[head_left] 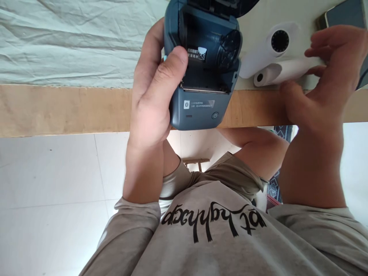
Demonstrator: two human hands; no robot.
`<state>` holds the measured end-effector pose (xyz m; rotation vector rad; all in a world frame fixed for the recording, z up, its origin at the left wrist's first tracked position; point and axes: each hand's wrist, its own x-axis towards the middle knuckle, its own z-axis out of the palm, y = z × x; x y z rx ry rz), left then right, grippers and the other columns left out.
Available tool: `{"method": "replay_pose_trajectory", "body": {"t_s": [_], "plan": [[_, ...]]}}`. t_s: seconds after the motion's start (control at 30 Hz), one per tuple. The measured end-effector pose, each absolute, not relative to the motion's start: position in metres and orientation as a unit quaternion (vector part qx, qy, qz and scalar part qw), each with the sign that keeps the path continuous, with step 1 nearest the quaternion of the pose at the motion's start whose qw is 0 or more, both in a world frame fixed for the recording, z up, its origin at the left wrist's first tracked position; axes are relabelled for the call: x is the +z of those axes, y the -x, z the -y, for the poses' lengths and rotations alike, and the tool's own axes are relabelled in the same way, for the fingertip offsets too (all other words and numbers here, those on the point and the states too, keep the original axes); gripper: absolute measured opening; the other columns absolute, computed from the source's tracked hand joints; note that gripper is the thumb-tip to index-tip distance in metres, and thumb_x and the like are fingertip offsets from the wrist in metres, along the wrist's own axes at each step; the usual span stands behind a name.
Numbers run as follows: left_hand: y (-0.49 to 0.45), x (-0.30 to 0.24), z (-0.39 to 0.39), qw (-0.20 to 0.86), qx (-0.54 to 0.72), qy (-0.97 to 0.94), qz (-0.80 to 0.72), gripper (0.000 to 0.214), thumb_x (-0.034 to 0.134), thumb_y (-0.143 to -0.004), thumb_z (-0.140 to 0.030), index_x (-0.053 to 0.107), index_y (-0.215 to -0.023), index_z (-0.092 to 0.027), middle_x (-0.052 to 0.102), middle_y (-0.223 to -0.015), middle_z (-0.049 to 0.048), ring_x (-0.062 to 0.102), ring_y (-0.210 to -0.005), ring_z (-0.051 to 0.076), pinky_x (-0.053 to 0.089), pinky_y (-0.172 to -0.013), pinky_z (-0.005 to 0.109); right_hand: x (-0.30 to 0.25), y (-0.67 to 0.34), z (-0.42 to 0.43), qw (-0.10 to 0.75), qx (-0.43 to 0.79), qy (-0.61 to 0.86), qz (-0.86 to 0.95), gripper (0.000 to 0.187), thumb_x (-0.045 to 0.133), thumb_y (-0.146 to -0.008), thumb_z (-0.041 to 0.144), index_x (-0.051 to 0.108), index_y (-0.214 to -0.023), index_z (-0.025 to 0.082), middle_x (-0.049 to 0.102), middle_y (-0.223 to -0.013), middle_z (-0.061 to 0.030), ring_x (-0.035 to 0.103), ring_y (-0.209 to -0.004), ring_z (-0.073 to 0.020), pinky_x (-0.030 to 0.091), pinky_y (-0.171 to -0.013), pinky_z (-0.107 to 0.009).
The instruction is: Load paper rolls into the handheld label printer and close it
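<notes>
My left hand (pixel 152 103) is wrapped round the left side of a small dark-blue label printer (pixel 205 76), thumb pressed on its top edge. The printer's lid is open and its empty paper bay shows; it is held over the table's front edge. My right hand (pixel 322 84) is closed on a thin white paper roll (pixel 273 73) that lies on the table to the right of the printer, thumb below it and fingers over it. A thicker white paper roll (pixel 277 44) with a black core lies just behind the thin one.
A pale green cloth (pixel 71 42) covers the table's left part. The wooden table edge (pixel 57 111) runs across the view. A dark flat device (pixel 342 15) lies at the far right corner. Below are my knees, a white tiled floor (pixel 51 191) and a small wooden stool (pixel 197 163).
</notes>
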<state>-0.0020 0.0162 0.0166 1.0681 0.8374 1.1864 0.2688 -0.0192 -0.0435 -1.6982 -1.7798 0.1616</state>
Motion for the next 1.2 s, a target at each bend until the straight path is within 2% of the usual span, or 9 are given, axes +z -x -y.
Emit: {"method": "replay_pose_trajectory", "body": {"t_s": [0.13, 0.3, 0.4, 0.57, 0.77, 0.87, 0.97, 1.03, 1.2], "plan": [[0.005, 0.016, -0.018, 0.616, 0.514, -0.47, -0.367, 0.038, 0.037, -0.099, -0.01, 0.073, -0.096, -0.023, 0.069, -0.104, 0.0065, 0.063, -0.122, 0.029, 0.054, -0.103, 0.045, -0.031, -0.26, 0.012, 0.273, 0.03, 0.624, 0.731, 0.052, 0.065, -0.071, 0.026, 0.058, -0.122, 0.027, 0.066, -0.118, -0.0068, 0.062, -0.115, -0.0266, 0.051, -0.095, -0.046], [0.007, 0.016, -0.017, 0.622, 0.497, -0.48, -0.369, 0.032, 0.038, -0.1, -0.011, 0.068, -0.104, -0.022, 0.067, -0.109, 0.0055, 0.065, -0.121, 0.026, 0.055, -0.105, 0.044, -0.024, -0.258, 0.017, 0.19, 0.037, 0.667, 0.72, 0.031, 0.066, -0.074, 0.032, 0.064, -0.104, 0.026, 0.071, -0.1, -0.0051, 0.069, -0.094, -0.0212, 0.053, -0.079, -0.039], [0.005, 0.016, -0.016, 0.613, 0.506, -0.47, -0.384, 0.034, 0.037, -0.099, -0.009, 0.068, -0.099, -0.022, 0.068, -0.104, 0.0056, 0.065, -0.119, 0.026, 0.056, -0.102, 0.044, -0.02, -0.263, 0.028, 0.154, 0.024, 0.663, 0.732, 0.033, 0.063, -0.076, 0.039, 0.064, -0.107, 0.027, 0.07, -0.098, -0.0031, 0.07, -0.092, -0.0213, 0.051, -0.074, -0.037], [0.008, 0.012, -0.017, 0.619, 0.494, -0.493, -0.361, 0.029, 0.04, -0.1, -0.015, 0.068, -0.108, -0.023, 0.069, -0.119, 0.0077, 0.048, -0.145, 0.031, 0.054, -0.104, 0.045, -0.028, -0.27, 0.037, 0.195, -0.027, 0.651, 0.733, 0.047, 0.063, -0.073, 0.028, 0.06, -0.12, 0.03, 0.073, -0.104, -0.0023, 0.073, -0.094, -0.0238, 0.058, -0.079, -0.04], [0.011, 0.01, -0.017, 0.622, 0.5, -0.491, -0.35, 0.03, 0.041, -0.1, -0.014, 0.069, -0.106, -0.023, 0.068, -0.115, 0.0088, 0.049, -0.141, 0.031, 0.054, -0.1, 0.041, -0.043, -0.257, 0.04, 0.295, -0.028, 0.575, 0.763, 0.039, 0.072, -0.073, 0.033, 0.061, -0.11, 0.025, 0.074, -0.11, -0.006, 0.073, -0.097, -0.0242, 0.06, -0.079, -0.04], [0.01, 0.011, -0.017, 0.625, 0.498, -0.491, -0.346, 0.031, 0.04, -0.101, -0.014, 0.07, -0.105, -0.023, 0.068, -0.113, 0.0082, 0.051, -0.14, 0.031, 0.054, -0.1, 0.042, -0.04, -0.249, 0.045, 0.336, 0.03, 0.548, 0.765, 0.042, 0.061, -0.085, 0.055, 0.062, -0.113, 0.023, 0.073, -0.118, -0.0094, 0.073, -0.106, -0.0261, 0.06, -0.089, -0.046], [0.009, 0.011, -0.018, 0.624, 0.502, -0.485, -0.352, 0.031, 0.042, -0.101, -0.015, 0.071, -0.102, -0.023, 0.069, -0.112, 0.0083, 0.049, -0.143, 0.031, 0.054, -0.101, 0.041, -0.035, -0.247, 0.049, 0.35, 0.047, 0.563, 0.748, 0.032, 0.046, -0.096, 0.046, 0.065, -0.105, 0.022, 0.074, -0.113, -0.0076, 0.073, -0.104, -0.0229, 0.06, -0.088, -0.043], [0.009, 0.011, -0.018, 0.622, 0.507, -0.482, -0.352, 0.023, 0.048, -0.101, -0.021, 0.071, -0.102, -0.022, 0.069, -0.111, 0.0083, 0.048, -0.143, 0.032, 0.054, -0.102, 0.041, -0.031, -0.249, 0.048, 0.307, 0.032, 0.598, 0.74, 0.02, 0.056, -0.091, 0.033, 0.064, -0.105, 0.023, 0.074, -0.107, -0.0042, 0.073, -0.098, -0.0203, 0.06, -0.084, -0.04], [0.011, 0.009, -0.017, 0.624, 0.498, -0.494, -0.345, 0.021, 0.049, -0.102, -0.023, 0.069, -0.108, -0.023, 0.069, -0.112, 0.0048, 0.052, -0.139, 0.027, 0.055, -0.1, 0.035, -0.02, -0.251, 0.046, 0.223, 0.108, 0.67, 0.7, 0.049, 0.076, -0.07, 0.023, 0.065, -0.118, 0.03, 0.073, -0.109, -0.0023, 0.071, -0.097, -0.0221, 0.059, -0.084, -0.042]]}}
